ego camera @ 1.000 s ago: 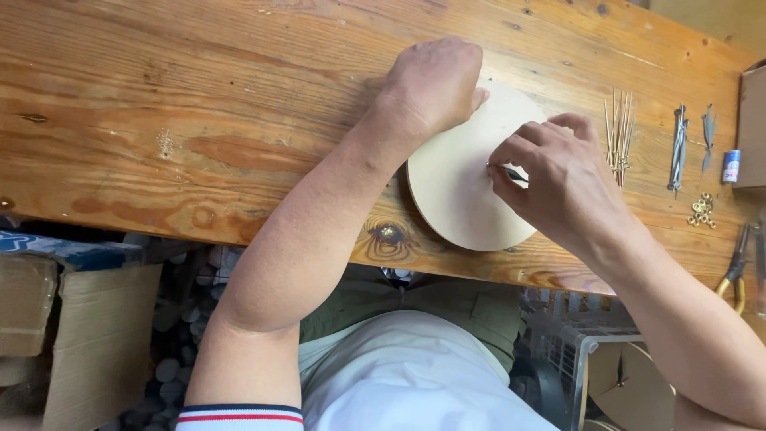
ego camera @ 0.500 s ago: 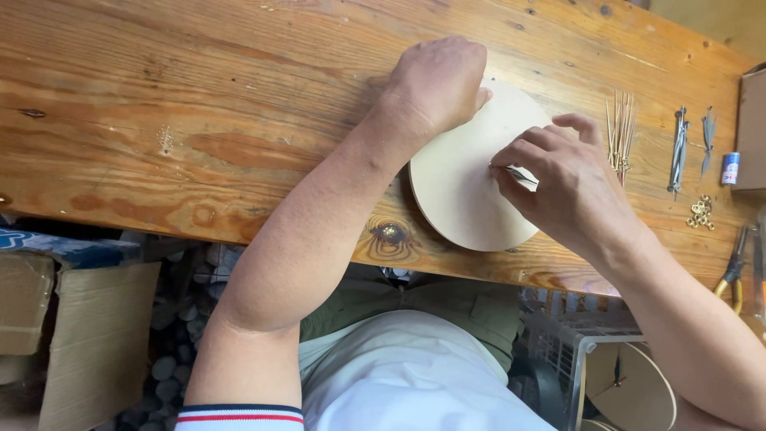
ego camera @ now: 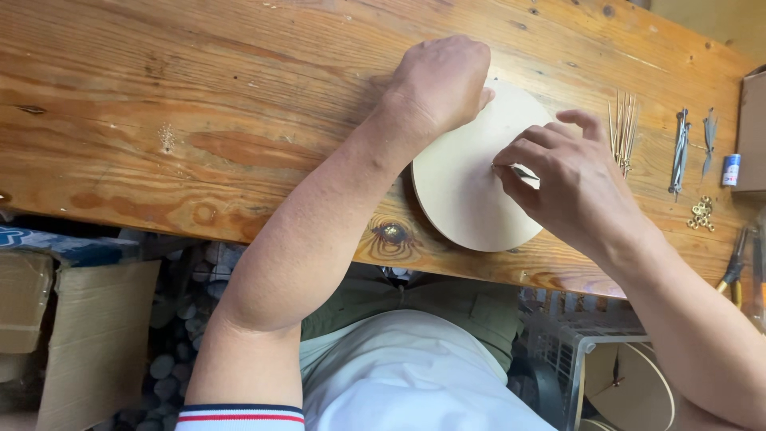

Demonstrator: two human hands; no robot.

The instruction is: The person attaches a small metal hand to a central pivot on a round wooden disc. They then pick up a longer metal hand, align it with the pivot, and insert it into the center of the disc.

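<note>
Nearest you: white shirt and olive trousers below the bench edge, a brown cardboard box (ego camera: 88,335) down at left, a wire basket (ego camera: 582,359) at right with another round wooden piece inside.

On the varnished pine workbench (ego camera: 199,104), close to its near edge, lies the pale round plywood disc (ego camera: 467,191), flat, just beside a dark knot in the grain.

Your right hand (ego camera: 578,183) sits over the disc's right half. Thumb and forefinger are pressed together, pinching a small thin metal piece (ego camera: 519,172) against the disc near its centre; what it is cannot be told. Remaining fingers curl loosely above.

Your left hand (ego camera: 443,80) lies fist-like on the disc's far-left rim, fingers folded under, knuckles up, bearing down on it. The forearm crosses the bench edge diagonally.

Farther right, clear of the disc: a bundle of thin wooden sticks (ego camera: 622,120), just beyond your right fingertips. Then slim metal tools (ego camera: 680,152), small brass rings (ego camera: 702,214), a little blue-and-white cylinder (ego camera: 730,169), and plier handles (ego camera: 734,263) at the bench's right edge.
</note>
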